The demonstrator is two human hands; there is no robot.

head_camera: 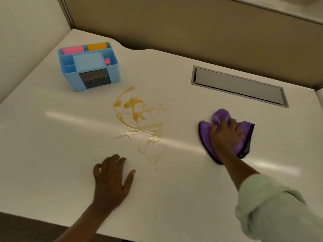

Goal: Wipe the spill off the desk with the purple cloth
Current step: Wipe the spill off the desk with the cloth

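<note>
Cubicle partitions in tan fabric close off the back and left of a broad, cream-coloured bench (52, 137), glossy enough to throw back a long streak of overhead light. Set into its far right is a grey metal cable hatch (239, 86), lid shut. At the far left stands a blue desk organiser (89, 67) holding pink and orange pads, close to the upper edge of the spill but apart from it.

The spill (139, 119) is a thin amber-brown liquid, spread in loops and streaks across the middle of the bench. It looks untouched by the cloth.

Well to the right of it lies the purple cloth (244, 131), partly bunched, pressed onto the bench by the right hand (225, 135); the fingers curl into its folds, gathering it without lifting it. The left hand (111, 175) rests flat on the bench just below the spill, fingers spread, holding nothing.

The step in hand appears to be bringing the cloth over to the liquid. It would go best with the cloth kept bunched thick under the palm, starting from the outer streaks and sweeping inward so the liquid is not pushed toward the organiser. The bracing hand sits near the lowest streaks and should stay clear.
</note>
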